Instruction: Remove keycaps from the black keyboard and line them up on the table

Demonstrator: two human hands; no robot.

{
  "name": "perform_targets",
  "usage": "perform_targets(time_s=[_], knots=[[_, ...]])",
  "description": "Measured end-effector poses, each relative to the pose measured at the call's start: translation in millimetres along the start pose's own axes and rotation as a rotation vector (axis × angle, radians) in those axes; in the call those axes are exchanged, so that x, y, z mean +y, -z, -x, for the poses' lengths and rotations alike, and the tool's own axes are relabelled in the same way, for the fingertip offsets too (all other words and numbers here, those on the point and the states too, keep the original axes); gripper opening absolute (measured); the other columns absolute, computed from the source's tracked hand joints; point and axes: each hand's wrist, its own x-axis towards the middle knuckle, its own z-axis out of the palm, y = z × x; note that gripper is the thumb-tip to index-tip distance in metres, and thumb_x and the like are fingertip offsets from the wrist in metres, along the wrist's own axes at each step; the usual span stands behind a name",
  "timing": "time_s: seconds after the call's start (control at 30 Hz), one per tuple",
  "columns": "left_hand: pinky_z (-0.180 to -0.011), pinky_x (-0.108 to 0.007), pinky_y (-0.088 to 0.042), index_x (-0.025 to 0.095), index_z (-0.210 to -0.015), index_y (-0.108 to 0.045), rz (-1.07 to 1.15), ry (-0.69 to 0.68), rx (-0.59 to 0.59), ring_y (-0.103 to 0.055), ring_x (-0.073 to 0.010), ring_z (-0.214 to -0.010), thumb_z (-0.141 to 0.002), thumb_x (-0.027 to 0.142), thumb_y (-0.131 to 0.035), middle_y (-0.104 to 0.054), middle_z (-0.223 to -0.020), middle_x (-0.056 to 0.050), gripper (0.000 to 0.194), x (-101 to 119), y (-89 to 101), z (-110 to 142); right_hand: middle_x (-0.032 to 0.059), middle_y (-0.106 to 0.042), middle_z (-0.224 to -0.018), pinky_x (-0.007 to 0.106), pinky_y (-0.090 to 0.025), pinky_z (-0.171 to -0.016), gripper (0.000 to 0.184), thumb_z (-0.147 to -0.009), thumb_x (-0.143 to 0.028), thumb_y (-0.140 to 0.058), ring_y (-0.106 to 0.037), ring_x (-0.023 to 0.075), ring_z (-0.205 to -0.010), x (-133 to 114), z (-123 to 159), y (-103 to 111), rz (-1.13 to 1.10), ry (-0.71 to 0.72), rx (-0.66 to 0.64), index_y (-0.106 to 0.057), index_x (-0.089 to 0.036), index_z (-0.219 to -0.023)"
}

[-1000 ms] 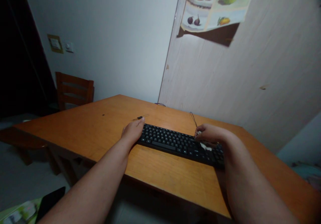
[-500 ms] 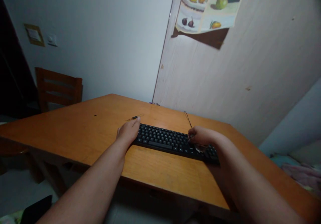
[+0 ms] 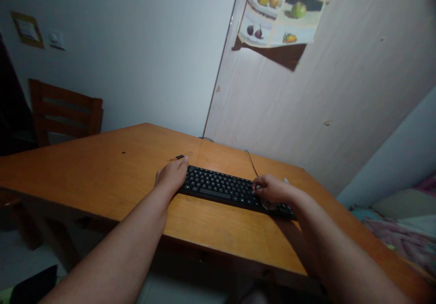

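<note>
A black keyboard (image 3: 218, 187) lies flat on the wooden table (image 3: 218, 224), slightly slanted across it. My left hand (image 3: 172, 175) grips its left end, with the thumb along the top corner. Over the right part of the keys is my right hand (image 3: 269, 188), its fingers curled and pinched together. A pale, crumpled piece (image 3: 269, 205), like tissue, shows under that hand against the keys; its exact kind is unclear. The hand and wrist hide some of the keys on the right.
A small black piece with thin wire (image 3: 180, 157) lies beyond my left hand. A dark cord (image 3: 251, 162) runs behind the keyboard. Past my right wrist is a small whitish thing (image 3: 286, 181). A wooden chair (image 3: 66, 111) stands at the far left, and bedding (image 3: 402, 236) is at right.
The view has shifted a little to the right. My left hand keeps its hold on the keyboard, and my right hand stays over nearly the same keys, with its wrist slightly shifted.
</note>
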Motion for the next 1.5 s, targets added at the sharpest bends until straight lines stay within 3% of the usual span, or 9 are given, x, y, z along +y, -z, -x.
perform_targets(time_s=[0.17,0.37,0.53,0.67,0.73,0.9,1.07,1.23,1.5], knots=[[-0.077,-0.035,-0.044,0.024,-0.103,-0.069,-0.018,0.04,-0.019,-0.064,-0.0282,-0.093,-0.092,0.061,-0.018,-0.071,-0.101,-0.01,0.064,6.3,5.8,2.6,-0.0016,-0.061,-0.054,0.019,-0.035,-0.045,0.013,-0.076,-0.013,-0.054,-0.053,0.0102,-0.042,3.1,-3.9,-3.4,0.003,-0.012,0.06,-0.061,-0.018,-0.086],[-0.077,-0.035,-0.045,0.024,-0.104,-0.069,-0.024,0.024,-0.023,-0.064,-0.0278,-0.093,-0.092,0.06,-0.017,-0.071,-0.103,-0.01,0.065,7.1,6.6,3.2,-0.0015,-0.062,-0.052,0.019,-0.036,-0.043,0.016,-0.078,-0.015,-0.051,-0.054,0.0109,-0.04,5.3,-1.1,-4.3,-0.047,-0.008,-0.036,-0.061,-0.018,-0.091],[-0.08,-0.036,-0.045,0.024,-0.106,-0.069,-0.019,0.035,-0.036,-0.063,-0.0284,-0.097,-0.092,0.059,-0.018,-0.07,-0.107,-0.01,0.063,8.4,8.2,4.0,-0.0002,-0.062,-0.053,0.02,-0.036,-0.043,0.014,-0.076,-0.014,-0.053,-0.054,0.0112,-0.041,4.2,-1.3,-6.9,0.043,0.032,0.12,-0.062,-0.017,-0.086],[-0.082,-0.037,-0.044,0.025,-0.104,-0.07,-0.027,0.035,-0.038,-0.062,-0.029,-0.1,-0.093,0.057,-0.019,-0.07,-0.109,-0.009,0.061,10.6,10.1,5.4,-0.0026,-0.059,-0.049,0.019,-0.037,-0.043,0.018,-0.08,-0.017,-0.047,-0.055,0.012,-0.041,9.4,0.4,-12.6,-0.095,-0.009,0.01,-0.059,-0.02,-0.092],[-0.082,-0.037,-0.044,0.026,-0.102,-0.07,-0.026,0.028,-0.034,-0.063,-0.0284,-0.098,-0.093,0.057,-0.018,-0.07,-0.107,-0.009,0.062,9.7,9.0,5.5,-0.0028,-0.06,-0.05,0.019,-0.038,-0.044,0.014,-0.079,-0.018,-0.049,-0.056,0.0115,-0.043,12.4,1.4,-13.3,-0.109,-0.005,0.032,-0.059,-0.02,-0.089],[-0.079,-0.037,-0.045,0.027,-0.1,-0.069,-0.024,0.004,-0.01,-0.063,-0.0287,-0.097,-0.092,0.059,-0.016,-0.071,-0.105,-0.009,0.064,4.7,3.5,4.1,-0.0008,-0.062,-0.055,0.02,-0.039,-0.049,0.005,-0.075,-0.02,-0.057,-0.056,0.0122,-0.049,10.6,3.0,-7.4,-0.013,0.032,0.144,-0.061,-0.02,-0.078],[-0.082,-0.038,-0.045,0.027,-0.102,-0.069,-0.043,0.02,-0.024,-0.063,-0.0293,-0.1,-0.092,0.06,-0.016,-0.07,-0.107,-0.009,0.063,5.6,4.9,3.6,0.001,-0.065,-0.062,0.021,-0.04,-0.054,0.01,-0.076,-0.022,-0.057,-0.058,0.014,-0.058,-1.0,1.2,-1.9,0.057,0.043,0.174,-0.064,-0.02,-0.084],[-0.085,-0.038,-0.044,0.026,-0.106,-0.068,-0.034,0.032,-0.045,-0.062,-0.0288,-0.103,-0.092,0.059,-0.017,-0.069,-0.11,-0.009,0.062,9.6,8.8,5.2,0.0045,-0.067,-0.081,0.022,-0.041,-0.062,0.01,-0.077,-0.02,-0.056,-0.059,0.0148,-0.07,-7.3,-8.0,-4.4,0.162,0.181,0.212,-0.064,-0.018,-0.081],[-0.083,-0.038,-0.044,0.027,-0.101,-0.069,-0.019,0.033,-0.037,-0.063,-0.0293,-0.101,-0.093,0.058,-0.019,-0.07,-0.108,-0.008,0.059,11.8,11.1,7.4,0.0028,-0.066,-0.071,0.022,-0.039,-0.057,0.01,-0.077,-0.016,-0.057,-0.056,0.0123,-0.059,-6.6,-16.7,-5.0,0.18,0.154,0.141,-0.065,-0.017,-0.084]])
